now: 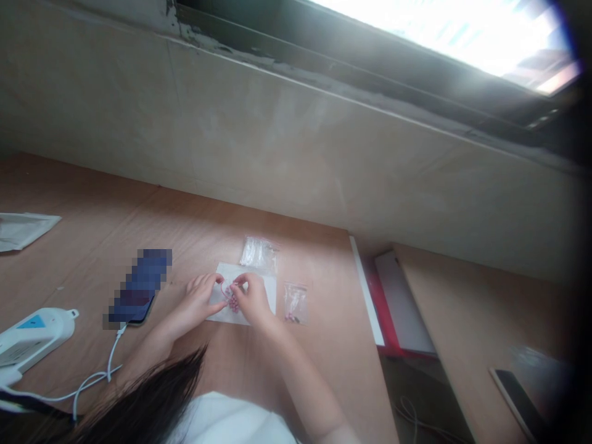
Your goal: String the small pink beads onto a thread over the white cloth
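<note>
Left hand (200, 297): thumb/index wide, string (222, 290) at tips. Right hand (254, 301): pinched narrow, hold unclear; beads (234, 304) just beside fingertips.

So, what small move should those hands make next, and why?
I'd probably have the left hand gently steady the thin pink loop. It curves between that hand's spread thumb and forefinger, while the right hand is at its other side, close to the pink beads over the white sheet. Whether any bead is threaded is too small to tell.
</note>
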Demonstrator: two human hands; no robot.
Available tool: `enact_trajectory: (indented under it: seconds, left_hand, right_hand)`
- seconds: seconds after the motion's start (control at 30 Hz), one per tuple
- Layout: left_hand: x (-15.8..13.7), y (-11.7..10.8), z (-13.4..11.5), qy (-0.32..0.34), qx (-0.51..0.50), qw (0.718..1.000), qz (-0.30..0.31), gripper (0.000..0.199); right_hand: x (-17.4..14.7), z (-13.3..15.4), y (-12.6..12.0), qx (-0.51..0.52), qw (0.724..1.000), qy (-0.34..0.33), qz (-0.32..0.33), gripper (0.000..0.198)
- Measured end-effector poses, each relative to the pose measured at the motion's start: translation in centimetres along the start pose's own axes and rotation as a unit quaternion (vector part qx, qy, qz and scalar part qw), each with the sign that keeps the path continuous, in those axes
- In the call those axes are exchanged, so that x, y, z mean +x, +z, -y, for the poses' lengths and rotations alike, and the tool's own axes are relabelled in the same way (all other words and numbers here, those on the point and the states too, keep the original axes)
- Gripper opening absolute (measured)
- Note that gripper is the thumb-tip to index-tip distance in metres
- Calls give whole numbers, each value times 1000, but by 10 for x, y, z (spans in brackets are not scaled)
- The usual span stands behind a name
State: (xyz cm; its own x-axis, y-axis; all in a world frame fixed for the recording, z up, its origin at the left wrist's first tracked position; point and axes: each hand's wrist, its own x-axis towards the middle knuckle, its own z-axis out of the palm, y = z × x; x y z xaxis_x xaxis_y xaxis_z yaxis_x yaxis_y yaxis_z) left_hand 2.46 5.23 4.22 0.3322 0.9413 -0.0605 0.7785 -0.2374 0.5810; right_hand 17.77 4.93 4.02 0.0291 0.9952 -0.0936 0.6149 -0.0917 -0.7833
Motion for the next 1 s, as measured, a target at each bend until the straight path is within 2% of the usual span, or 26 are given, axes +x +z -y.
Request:
enact_trajectory:
  seconds: [0.13, 0.37, 0.57, 0.83, 1.0]
  left_hand:
    - [-1, -2, -3, -3, 3, 1000, 3, 35]
    - [-4, -6, -6, -15, -5, 1000, 4, 35]
    - [-4, -6, -6, -12, -5, 1000, 4, 35]
    - [-6, -9, -11, -19, -18, 1000, 8, 34]
    - [-7, -9, -10, -14, -24, 1000, 4, 33]
  right_hand:
    - [0, -7, 2, -93, 993, 73, -13, 9]
    - [5, -12, 10, -135, 986, 100, 14, 3]
    - [-1, -11, 2, -146, 985, 94, 4, 9]
    - [-3, -22, 2, -144, 985, 85, 41, 8]
    - [-5, -20, 0, -124, 990, 70, 18, 4]
